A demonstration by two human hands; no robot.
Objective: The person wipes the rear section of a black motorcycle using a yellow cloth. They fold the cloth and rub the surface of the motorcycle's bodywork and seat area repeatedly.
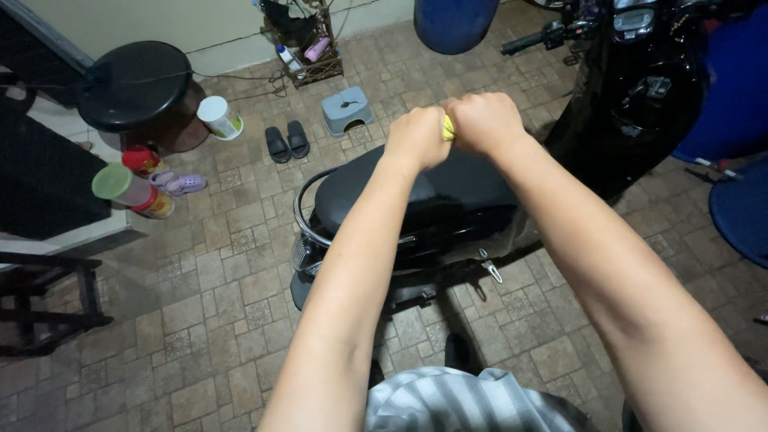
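Both my arms reach out over a black scooter (448,200). My left hand (416,138) and my right hand (484,122) are clenched into fists pressed together, and a small yellow thing (449,128) shows between them. Most of it is hidden inside the fists, so I cannot tell what it is. The hands hover above the scooter's black seat (376,192), near its front end. The handlebar (552,36) and dashboard lie at the upper right.
On the tiled floor are black slippers (286,142), a small grey step stool (346,110), a black round stool (136,84), a white cup (218,117), canisters (132,188), a wire rack (308,48) and blue chairs (740,208) at the right.
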